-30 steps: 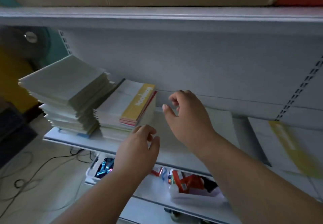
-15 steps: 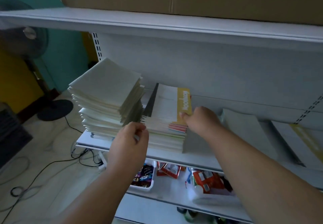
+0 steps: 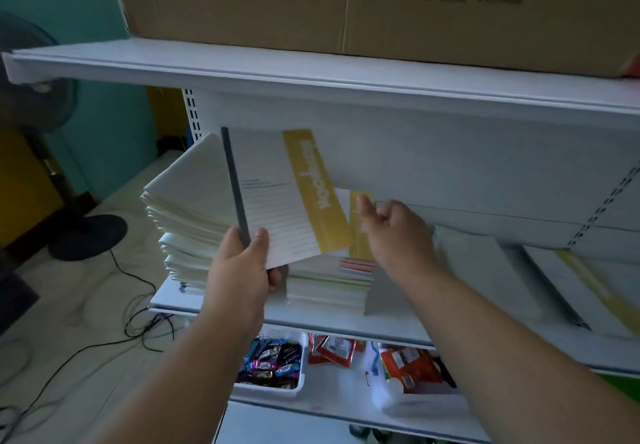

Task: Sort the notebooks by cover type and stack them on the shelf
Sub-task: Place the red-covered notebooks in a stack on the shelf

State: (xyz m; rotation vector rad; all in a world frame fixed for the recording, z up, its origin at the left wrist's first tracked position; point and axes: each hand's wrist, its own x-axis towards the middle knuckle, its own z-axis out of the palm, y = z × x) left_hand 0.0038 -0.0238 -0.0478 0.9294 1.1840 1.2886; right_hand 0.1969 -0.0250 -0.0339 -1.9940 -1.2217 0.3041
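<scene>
My left hand (image 3: 242, 270) grips the near corner of a white notebook (image 3: 277, 201) with a yellow band and dark spine, lifted and tilted above the shelf (image 3: 433, 319). Under it sits a stack of yellow-banded notebooks (image 3: 329, 284). A taller stack of plain pale notebooks (image 3: 187, 215) stands to its left. My right hand (image 3: 394, 228) hovers over the right side of the yellow-banded stack with loosely curled fingers, holding nothing. More yellow-banded notebooks (image 3: 595, 291) lie blurred at the far right of the shelf.
A large cardboard box (image 3: 381, 7) sits on the upper shelf (image 3: 311, 69). Below, a white tray of snack packets (image 3: 273, 364) and red packets (image 3: 408, 364) fill the lower shelf. A standing fan (image 3: 52, 180) and loose cables (image 3: 104, 332) are on the floor at left.
My left hand has taken the top yellow-banded notebook and raised it, tilted, off the stack. My right hand let go of the stack's edge and pulled slightly right.
</scene>
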